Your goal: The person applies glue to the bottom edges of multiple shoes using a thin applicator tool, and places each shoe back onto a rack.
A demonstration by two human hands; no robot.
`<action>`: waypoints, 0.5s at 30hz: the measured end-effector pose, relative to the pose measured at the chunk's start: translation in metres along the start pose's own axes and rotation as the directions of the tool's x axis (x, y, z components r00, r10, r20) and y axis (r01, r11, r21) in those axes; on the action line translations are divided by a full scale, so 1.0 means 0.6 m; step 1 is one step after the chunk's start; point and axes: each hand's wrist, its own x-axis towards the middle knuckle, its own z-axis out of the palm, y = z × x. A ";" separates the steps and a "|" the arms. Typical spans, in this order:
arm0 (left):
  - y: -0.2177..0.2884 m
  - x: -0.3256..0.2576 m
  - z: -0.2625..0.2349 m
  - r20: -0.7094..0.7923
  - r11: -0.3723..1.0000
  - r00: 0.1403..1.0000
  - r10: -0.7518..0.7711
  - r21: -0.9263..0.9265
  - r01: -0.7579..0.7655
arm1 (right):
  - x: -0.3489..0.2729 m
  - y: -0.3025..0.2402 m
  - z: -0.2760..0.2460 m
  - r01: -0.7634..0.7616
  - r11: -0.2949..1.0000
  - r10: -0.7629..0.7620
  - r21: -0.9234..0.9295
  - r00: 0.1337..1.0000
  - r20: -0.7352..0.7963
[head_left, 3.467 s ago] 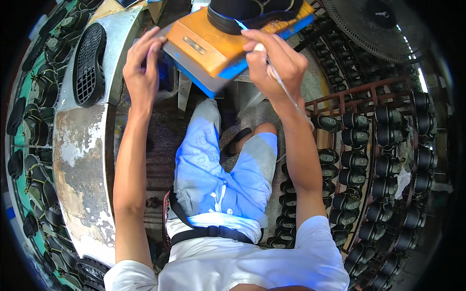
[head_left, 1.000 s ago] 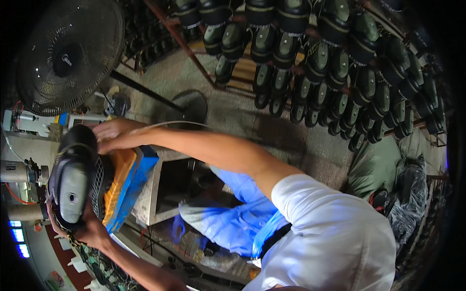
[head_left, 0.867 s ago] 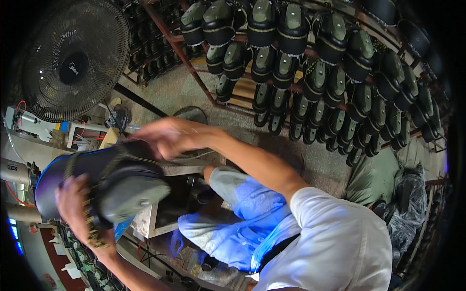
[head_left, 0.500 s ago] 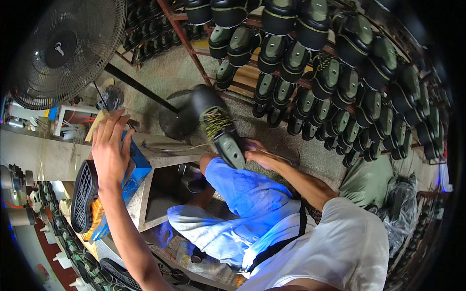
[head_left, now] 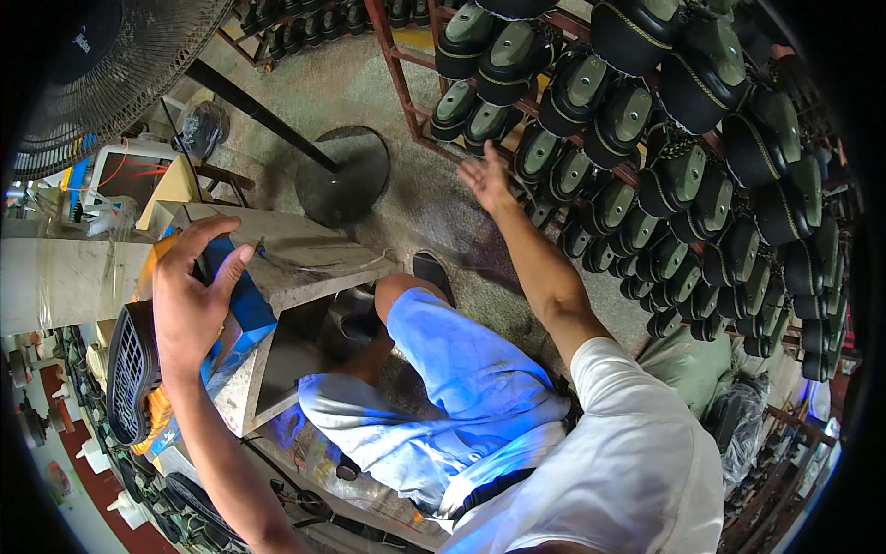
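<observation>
My left hand is raised over the bench, its fingers curved and spread apart from the thumb, with nothing visible between them. Just behind it is a blue block-shaped thing with orange parts, partly hidden by the hand. A black shoe sole with a grid pattern stands tilted beside my left wrist. My right hand reaches out to the rack with fingers spread and nothing in it. Close to it are black shoes on green lasts, hanging in rows.
A red metal rack full of lasted shoes fills the right side. On the left a standing fan rises from a round black base. The scuffed bench borders my knees. Bagged bundles lie at the lower right.
The lasted shoe at my right hand is gone from above my knee. My right hand has moved forward toward the rack and is bare. My left hand's fingers have curled somewhat.
</observation>
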 end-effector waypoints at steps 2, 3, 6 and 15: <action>-0.001 -0.002 0.000 -0.012 1.000 1.000 -0.017 -0.012 0.017 | -0.041 0.037 -0.005 -0.082 0.975 0.080 -0.207 0.997 -0.018; -0.002 -0.003 0.000 -0.012 1.000 1.000 -0.012 0.003 0.012 | -0.067 0.044 -0.004 -0.029 0.970 0.045 -0.240 0.997 0.063; -0.006 -0.003 0.001 -0.012 0.999 1.000 0.000 0.034 0.000 | -0.105 -0.034 0.053 0.168 0.972 -0.134 -0.162 0.970 0.201; 0.090 -0.042 0.003 -0.455 0.885 0.800 0.390 -0.054 -0.462 | -0.116 -0.231 0.205 0.079 0.996 -0.083 0.034 0.984 0.155</action>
